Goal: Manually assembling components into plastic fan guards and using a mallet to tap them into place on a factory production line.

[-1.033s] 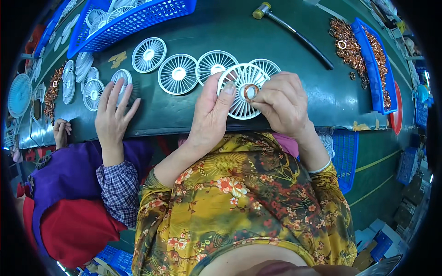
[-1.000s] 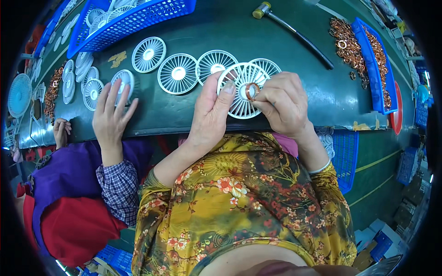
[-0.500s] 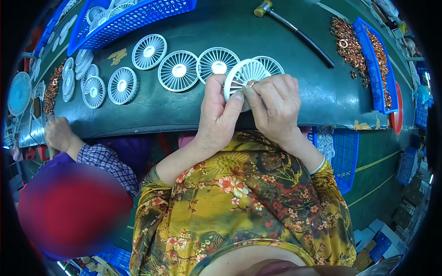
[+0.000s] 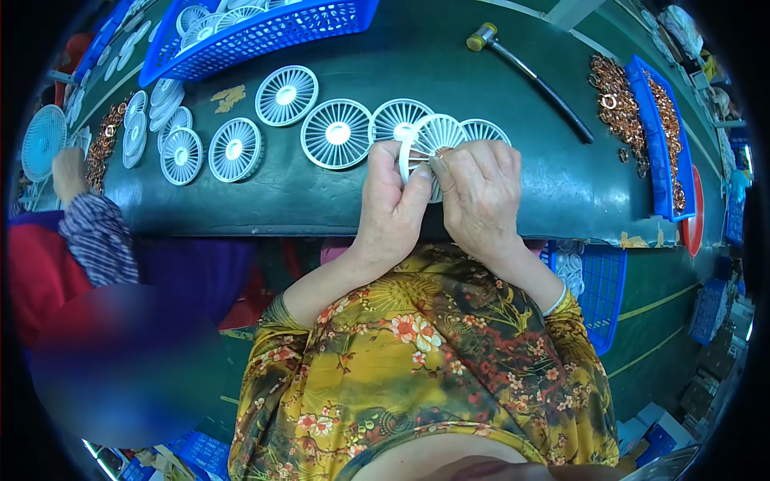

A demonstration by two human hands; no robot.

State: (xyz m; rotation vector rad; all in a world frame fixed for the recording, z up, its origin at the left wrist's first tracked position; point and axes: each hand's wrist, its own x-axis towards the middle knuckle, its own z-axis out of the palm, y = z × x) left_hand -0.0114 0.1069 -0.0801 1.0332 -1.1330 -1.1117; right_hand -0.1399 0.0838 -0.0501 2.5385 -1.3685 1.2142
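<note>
My left hand [image 4: 391,199] grips the rim of a white plastic spoked wheel [image 4: 434,131], tilted up above the table's near edge. Closed at the wheel's hub, the fingers of my right hand [image 4: 484,191] pinch a small copper-coloured ring [image 4: 442,150], mostly hidden by the fingertips. Beyond my hands, more white spoked wheels lie on the table: one just behind [image 4: 399,116], one partly covered at the right [image 4: 486,131], and one to the left [image 4: 337,134].
A blue basket [image 4: 265,36] of wheels stands at the far left. A hammer [image 4: 533,80] lies at the back right, near a pile of copper rings [image 4: 613,100] and a blue tray [image 4: 659,172]. A co-worker's hand [image 4: 70,175] is at the left. The green table [image 4: 553,180] carries everything.
The view has shifted slightly, so the table items appear farther right. My hands stay together at the wheel, the right fingers more tightly over its hub. The co-worker's hand has moved farther away.
</note>
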